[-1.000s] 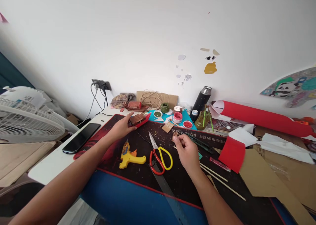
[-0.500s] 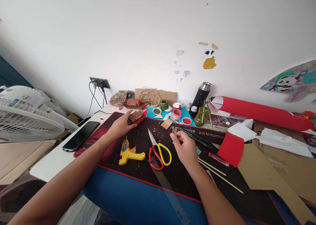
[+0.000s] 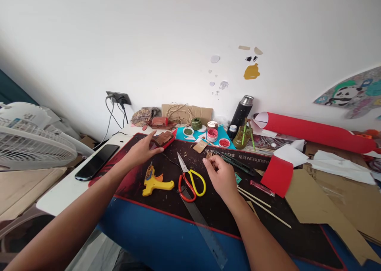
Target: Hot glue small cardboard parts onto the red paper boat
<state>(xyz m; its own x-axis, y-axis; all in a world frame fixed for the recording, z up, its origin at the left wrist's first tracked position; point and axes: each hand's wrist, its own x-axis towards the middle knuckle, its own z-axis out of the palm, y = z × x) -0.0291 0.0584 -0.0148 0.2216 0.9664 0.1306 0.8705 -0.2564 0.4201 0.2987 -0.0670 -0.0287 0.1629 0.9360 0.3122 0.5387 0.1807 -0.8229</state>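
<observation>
My left hand [image 3: 142,151] has its thumb and fingers spread at the near side of a brown-topped craft piece [image 3: 163,138] with a red pointed end. Whether the fingertips touch it, I cannot tell. My right hand [image 3: 222,175] is closed in a pinch on a small thin brown piece [image 3: 208,154], mostly hidden by the fingers. Between the hands lie scissors [image 3: 192,181] with one red and one yellow handle, blades pointing away. Nearer my left forearm rests a yellow glue gun [image 3: 156,184]. A metal ruler [image 3: 205,233] lies partly beneath the scissors.
Open paint jars [image 3: 212,134] stand on blue paper at the back, beside a dark thermos [image 3: 241,111]. A phone [image 3: 97,162] lies left, near a fan [image 3: 35,146]. Thin sticks [image 3: 264,208], red paper [image 3: 278,175] and cardboard [image 3: 309,199] lie right.
The fingers of my left hand have spread and drawn slightly back from the brown-topped piece. My right hand keeps its pinch. The whole view has shifted slightly.
</observation>
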